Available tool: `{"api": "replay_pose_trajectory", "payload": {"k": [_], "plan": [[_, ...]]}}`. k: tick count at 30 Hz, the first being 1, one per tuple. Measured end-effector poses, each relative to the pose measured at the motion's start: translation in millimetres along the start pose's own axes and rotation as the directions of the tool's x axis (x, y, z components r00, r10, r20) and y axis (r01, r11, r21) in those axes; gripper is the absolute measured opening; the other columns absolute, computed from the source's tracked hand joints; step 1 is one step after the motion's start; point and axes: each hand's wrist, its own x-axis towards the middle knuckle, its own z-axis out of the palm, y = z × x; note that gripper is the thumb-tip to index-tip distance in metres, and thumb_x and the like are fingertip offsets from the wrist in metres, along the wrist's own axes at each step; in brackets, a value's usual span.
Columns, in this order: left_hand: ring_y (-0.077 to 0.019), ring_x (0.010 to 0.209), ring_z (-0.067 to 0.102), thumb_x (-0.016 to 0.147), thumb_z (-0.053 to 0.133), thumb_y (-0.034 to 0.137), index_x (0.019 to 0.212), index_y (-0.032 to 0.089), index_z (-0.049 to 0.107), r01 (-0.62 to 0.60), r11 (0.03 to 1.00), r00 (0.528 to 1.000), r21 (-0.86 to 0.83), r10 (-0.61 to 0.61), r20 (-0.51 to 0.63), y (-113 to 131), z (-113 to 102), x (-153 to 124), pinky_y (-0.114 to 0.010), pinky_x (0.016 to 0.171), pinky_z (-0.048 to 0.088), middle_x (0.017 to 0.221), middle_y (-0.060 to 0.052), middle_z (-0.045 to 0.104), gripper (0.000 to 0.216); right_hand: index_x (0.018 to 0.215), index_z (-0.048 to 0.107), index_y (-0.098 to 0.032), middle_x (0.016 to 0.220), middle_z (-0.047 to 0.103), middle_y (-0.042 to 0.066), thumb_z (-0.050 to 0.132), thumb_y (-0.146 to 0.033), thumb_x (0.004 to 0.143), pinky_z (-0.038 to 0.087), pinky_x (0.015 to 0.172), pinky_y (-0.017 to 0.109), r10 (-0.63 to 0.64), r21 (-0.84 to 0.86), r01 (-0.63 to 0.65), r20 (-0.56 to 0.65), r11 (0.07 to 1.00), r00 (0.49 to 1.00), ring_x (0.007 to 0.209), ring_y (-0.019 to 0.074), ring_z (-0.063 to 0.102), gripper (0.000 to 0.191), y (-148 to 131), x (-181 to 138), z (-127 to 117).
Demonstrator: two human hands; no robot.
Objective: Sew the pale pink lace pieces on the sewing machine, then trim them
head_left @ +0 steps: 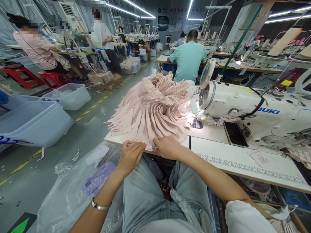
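Observation:
A large fanned heap of pale pink fabric pieces [155,110] lies on the white sewing table [213,149], reaching its front edge. My left hand [132,155] is closed at the heap's near edge, fingers pressed together around the fabric there. Just to its right, my right hand [168,148] has its fingers curled on the same edge. The fingertips partly hide what they pinch. Beyond and to the right stands a white sewing machine [233,100], its lamp lighting the needle area beside the heap.
A dark phone [235,133] and a paper tag [261,157] lie on the table. Clear plastic sheeting [70,191] covers the floor at left, near a plastic tub [34,123]. A co-worker in a teal shirt [188,60] sits ahead; others are at left.

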Motion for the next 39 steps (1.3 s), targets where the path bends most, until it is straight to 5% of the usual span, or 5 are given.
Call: {"api": "replay_pose_trajectory", "payload": {"k": [5, 9, 15, 21, 39], "plan": [[-0.0158, 0.094, 0.066, 0.092, 0.053, 0.017, 0.101, 0.022, 0.064, 0.045, 0.999, 0.999, 0.023, -0.045, 0.030, 8.1, 0.5, 2.7, -0.037, 0.089, 0.033, 0.101, -0.002, 0.073, 0.015, 0.105, 0.058, -0.016, 0.089, 0.070, 0.007, 0.048, -0.044, 0.096, 0.034, 0.062, 0.027, -0.079, 0.048, 0.077, 0.045, 0.996, 0.996, 0.084, 0.0234, 0.067, 0.031, 5.4, -4.4, -0.4], [-0.0188, 0.117, 0.059, 0.093, 0.049, 0.020, 0.125, 0.020, 0.055, -0.091, 0.994, 0.987, -0.060, 0.098, 0.127, 20.6, 9.1, 8.3, -0.038, 0.100, 0.033, 0.123, -0.007, 0.066, 0.033, 0.105, 0.057, -0.017, 0.091, 0.070, 0.006, 0.049, -0.045, 0.096, 0.031, 0.063, 0.026, 0.052, 0.122, -0.050, -0.012, 0.991, 0.999, 0.085, 0.0209, 0.066, 0.030, 27.9, -25.4, -11.2], [-0.0144, 0.089, 0.067, 0.091, 0.055, 0.015, 0.095, 0.020, 0.061, -0.111, 0.992, 0.994, -0.059, 0.111, -0.004, 19.3, 13.9, 13.7, -0.035, 0.086, 0.037, 0.092, 0.000, 0.074, 0.008, 0.105, 0.054, -0.016, 0.096, 0.069, 0.008, 0.052, -0.042, 0.095, 0.029, 0.061, 0.026, 0.125, 0.108, -0.127, 0.024, 0.986, 0.992, 0.085, 0.0218, 0.065, 0.028, 38.7, -42.2, -13.1], [-0.0125, 0.079, 0.064, 0.089, 0.057, 0.010, 0.100, 0.016, 0.059, -0.128, 0.992, 0.992, 0.000, 0.128, -0.012, 16.2, 12.0, 12.3, -0.030, 0.083, 0.043, 0.085, -0.001, 0.070, 0.013, 0.107, 0.053, -0.013, 0.098, 0.067, 0.010, 0.047, -0.042, 0.097, 0.034, 0.063, 0.027, 0.024, 0.094, -0.024, -0.003, 0.995, 1.000, 0.083, 0.0223, 0.065, 0.031, 22.3, -27.1, 0.0], [-0.0120, 0.076, 0.063, 0.089, 0.054, 0.011, 0.099, 0.018, 0.059, -0.087, 0.996, 0.996, -0.025, 0.087, -0.019, 12.7, 14.1, 9.1, -0.030, 0.083, 0.045, 0.083, 0.001, 0.069, 0.012, 0.102, 0.059, -0.017, 0.089, 0.069, 0.005, 0.052, -0.041, 0.096, 0.029, 0.064, 0.024, 0.068, 0.335, -0.052, -0.034, 0.941, 0.997, 0.081, 0.0165, 0.063, 0.025, 19.5, -19.6, 4.9]]}}
